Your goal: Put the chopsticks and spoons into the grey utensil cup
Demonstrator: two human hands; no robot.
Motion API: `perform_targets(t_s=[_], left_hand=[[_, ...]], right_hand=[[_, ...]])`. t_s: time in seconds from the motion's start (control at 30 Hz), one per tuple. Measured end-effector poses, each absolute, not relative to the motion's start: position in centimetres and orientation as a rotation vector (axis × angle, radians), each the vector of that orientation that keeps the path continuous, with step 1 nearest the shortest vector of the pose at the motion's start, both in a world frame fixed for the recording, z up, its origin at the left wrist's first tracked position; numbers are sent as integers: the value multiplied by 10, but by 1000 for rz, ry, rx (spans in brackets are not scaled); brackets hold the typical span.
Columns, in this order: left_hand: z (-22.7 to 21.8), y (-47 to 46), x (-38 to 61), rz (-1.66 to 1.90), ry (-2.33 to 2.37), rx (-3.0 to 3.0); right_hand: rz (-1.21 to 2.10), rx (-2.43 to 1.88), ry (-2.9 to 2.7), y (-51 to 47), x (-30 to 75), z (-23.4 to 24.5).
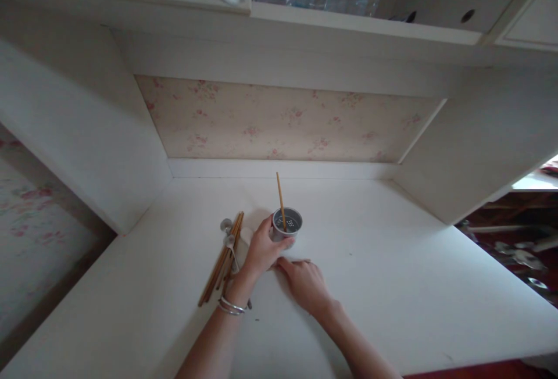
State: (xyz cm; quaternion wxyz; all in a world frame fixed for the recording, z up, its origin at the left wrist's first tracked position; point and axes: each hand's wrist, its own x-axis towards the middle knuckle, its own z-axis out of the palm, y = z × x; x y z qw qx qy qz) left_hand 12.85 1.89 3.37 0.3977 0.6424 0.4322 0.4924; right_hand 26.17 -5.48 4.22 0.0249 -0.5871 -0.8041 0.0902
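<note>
Metal cup (pixel 294 225) upright, mouth up, chopstick (pixel 281 196) inside slanting up-left, left fingers (pixel 284 244) gripping cup, hold of right fingers (pixel 285 264) unclear

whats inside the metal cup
The cup holds one thin stick, leaning, and its base shows small holes. The near inner wall can't be seen: the cup's own near side covers it.

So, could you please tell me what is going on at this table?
The person's left hand holds a metal cup with one thin wooden stick leaning in it. The right hand is low at the white tabletop, close by; whatever it may grip is unclear. More sticks and metal spoons lie near the left wrist.
</note>
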Motion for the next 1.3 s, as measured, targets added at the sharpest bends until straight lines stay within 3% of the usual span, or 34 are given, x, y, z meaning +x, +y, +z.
perform_targets(t_s=[0.2, 0.37, 0.57, 0.77, 0.9, 1.3], left_hand=[[36, 18, 127, 1249, 1092, 1646], [33, 19, 126, 1257, 1046, 1619], [27, 19, 127, 1242, 999, 1513], [27, 19, 126, 1191, 955, 1523], [33, 17, 124, 1148, 887, 1501], [37, 20, 127, 1156, 895, 1444]], right_hand=[[500, -1872, -2014, -68, 302, 36], [749, -1594, -1344, -61, 329, 30], [610, -1191, -777, -45, 335, 71], [468, -966, -888, -14, 322, 149], [504, -1007, -1101, 23, 310, 169], [710, -1368, -1236, 56, 276, 86]])
